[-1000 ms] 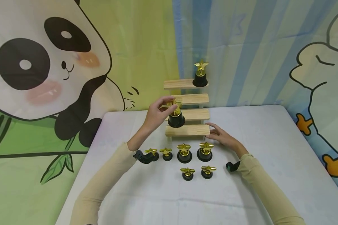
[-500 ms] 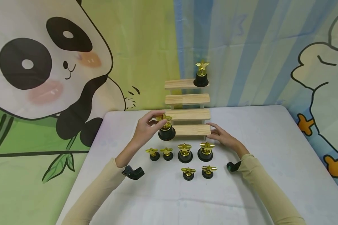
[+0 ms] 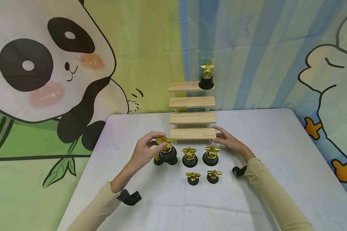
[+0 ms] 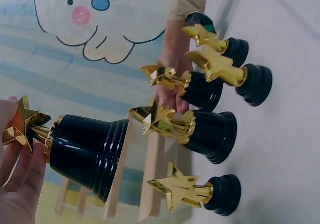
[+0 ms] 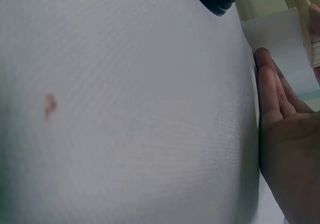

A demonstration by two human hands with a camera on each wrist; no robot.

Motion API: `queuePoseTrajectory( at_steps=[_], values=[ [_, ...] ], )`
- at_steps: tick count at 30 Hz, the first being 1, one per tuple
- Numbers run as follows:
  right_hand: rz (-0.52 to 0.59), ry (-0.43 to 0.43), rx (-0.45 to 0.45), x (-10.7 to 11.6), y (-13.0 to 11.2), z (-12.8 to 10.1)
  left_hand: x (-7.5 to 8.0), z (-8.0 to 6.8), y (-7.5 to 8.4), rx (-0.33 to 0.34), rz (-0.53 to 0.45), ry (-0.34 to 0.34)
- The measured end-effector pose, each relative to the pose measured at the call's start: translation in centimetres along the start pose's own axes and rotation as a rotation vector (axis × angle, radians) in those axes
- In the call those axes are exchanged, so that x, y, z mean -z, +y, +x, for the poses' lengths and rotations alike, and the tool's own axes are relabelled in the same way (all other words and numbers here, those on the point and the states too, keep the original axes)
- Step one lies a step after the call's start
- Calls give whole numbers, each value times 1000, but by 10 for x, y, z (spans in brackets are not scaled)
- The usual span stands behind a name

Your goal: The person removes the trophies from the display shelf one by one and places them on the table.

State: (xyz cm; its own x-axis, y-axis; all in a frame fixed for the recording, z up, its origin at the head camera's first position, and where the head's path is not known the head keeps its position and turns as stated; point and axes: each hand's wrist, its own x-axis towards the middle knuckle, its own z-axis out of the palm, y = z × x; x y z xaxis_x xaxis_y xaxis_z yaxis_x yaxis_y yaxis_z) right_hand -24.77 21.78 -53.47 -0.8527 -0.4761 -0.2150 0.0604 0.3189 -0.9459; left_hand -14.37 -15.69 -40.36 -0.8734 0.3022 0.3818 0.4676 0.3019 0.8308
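Gold star on a ribbed black base: trophy (image 3: 167,150) pinched at the star by left hand (image 3: 146,151), low over the small trophies (image 3: 158,159). Right hand (image 3: 229,141) flat, fingers straight, against the stand (image 3: 192,133) at 3 o'clock.

White table (image 3: 277,144) w/ cartoon backdrop behind: panda cloth (image 3: 46,64) on left, blue-striped cloth (image 3: 248,48) on right.

Panda backdrop (image 3: 43,64), striped blue curtain (image 3: 248,48), star trophy (image 3: 206,77) on top step, white tablecloth (image 3: 277,144)

Left hand (image 3: 146,150) curls in a pinch with arm extended; right hand (image 3: 229,141) lies flat, fingers straight.
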Motion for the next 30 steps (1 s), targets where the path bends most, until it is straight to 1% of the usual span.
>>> queuePoseTrajectory(
  at_steps=[6,10,15,19,22,26,30],
  values=[
    [16,-12,18,0,1,1,-5,-19,3,-10,-25,-14],
    [10,-21,18,0,2,1,-8,-30,2,4,-42,-26],
    [14,-9,13,0,0,1,-9,-41,-2,38,-57,-28],
    [5,-12,17,0,0,0,-11,-48,-8,49,-70,-27],
    [8,-12,8,0,0,0,-13,-53,-14,42,-80,-36],
    [6,-5,-2,0,0,0,-16,-59,-25,37,-79,-80],
    [8,-9,11,0,1,0,-20,-67,-35,56,-66,-120]
  ],
)
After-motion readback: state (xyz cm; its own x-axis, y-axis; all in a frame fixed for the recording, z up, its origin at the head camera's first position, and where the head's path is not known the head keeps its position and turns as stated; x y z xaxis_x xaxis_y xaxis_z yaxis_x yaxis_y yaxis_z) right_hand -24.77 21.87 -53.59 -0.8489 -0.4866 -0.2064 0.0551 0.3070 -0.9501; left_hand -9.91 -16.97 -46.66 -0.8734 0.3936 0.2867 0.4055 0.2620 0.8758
